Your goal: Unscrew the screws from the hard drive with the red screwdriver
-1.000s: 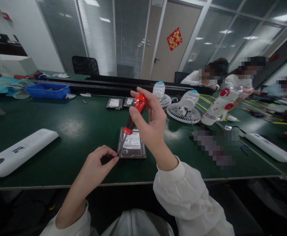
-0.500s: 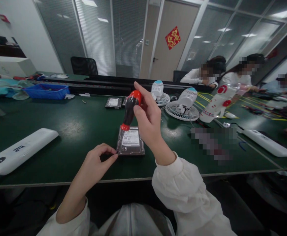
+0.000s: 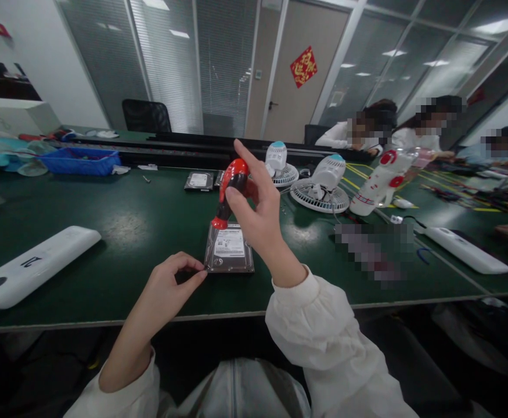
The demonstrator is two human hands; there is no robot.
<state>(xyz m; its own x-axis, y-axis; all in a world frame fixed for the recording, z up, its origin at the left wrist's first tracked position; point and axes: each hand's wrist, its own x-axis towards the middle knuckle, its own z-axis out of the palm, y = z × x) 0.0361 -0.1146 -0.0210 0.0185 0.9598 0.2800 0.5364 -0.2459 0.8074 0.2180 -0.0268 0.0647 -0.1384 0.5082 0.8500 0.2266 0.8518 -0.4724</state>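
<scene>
A hard drive (image 3: 231, 251) lies label up on the green table. Over it, my right hand (image 3: 260, 206) grips a red and black screwdriver (image 3: 226, 200) by its handle, with the index finger raised. The handle leans, and the shaft runs down to the drive's near left corner. At that corner the thumb and forefinger of my left hand (image 3: 179, 278) are pinched together beside the screwdriver's tip. Whatever lies between those fingertips is too small to make out.
Two white fans (image 3: 319, 194) and a red-spotted white bottle (image 3: 373, 186) stand behind to the right. Another hard drive (image 3: 198, 181) lies farther back. White devices lie left (image 3: 40, 264) and right (image 3: 467, 249). A blue tray (image 3: 79, 161) sits at the back left. Other people sit at the far right.
The screwdriver handle has turned in my right hand, showing more red on its left side. My left hand keeps its pinch at the drive's corner. The whole view has shifted slightly.
</scene>
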